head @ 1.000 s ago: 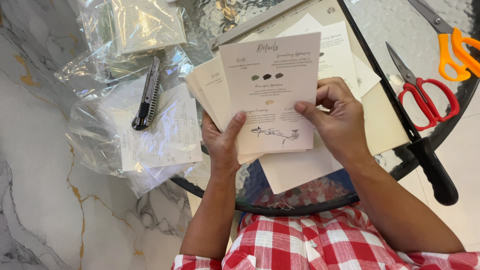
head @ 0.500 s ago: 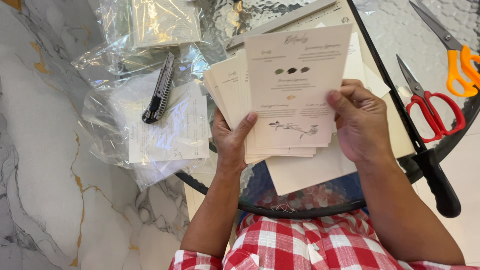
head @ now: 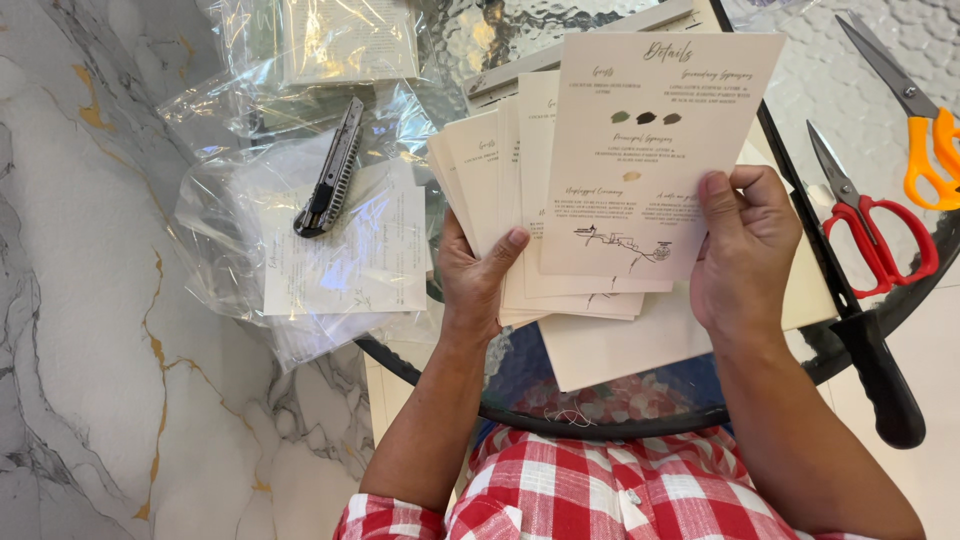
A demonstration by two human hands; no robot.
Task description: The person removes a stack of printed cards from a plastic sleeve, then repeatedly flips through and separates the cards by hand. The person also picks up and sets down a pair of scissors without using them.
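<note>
A fanned stack of cream printed cards (head: 520, 200) rests in my left hand (head: 478, 275), thumb pressed across its lower edge. My right hand (head: 745, 255) pinches the top card (head: 655, 130) by its lower right corner; this card sits foremost, shifted right of the fan. Both hands hover above a round glass table (head: 900, 40). A larger blank cream sheet (head: 620, 345) lies under the cards.
A black utility knife (head: 332, 170) lies on clear plastic bags (head: 300, 250) holding more cards, at left. Red-handled scissors (head: 875, 225), orange-handled scissors (head: 915, 120) and a long black-handled blade (head: 850, 310) lie at right. White marble floor (head: 90, 330) spreads to the left.
The cards and both hands have come nearer and risen in view; the top card has slid further right, off the fanned stack.
</note>
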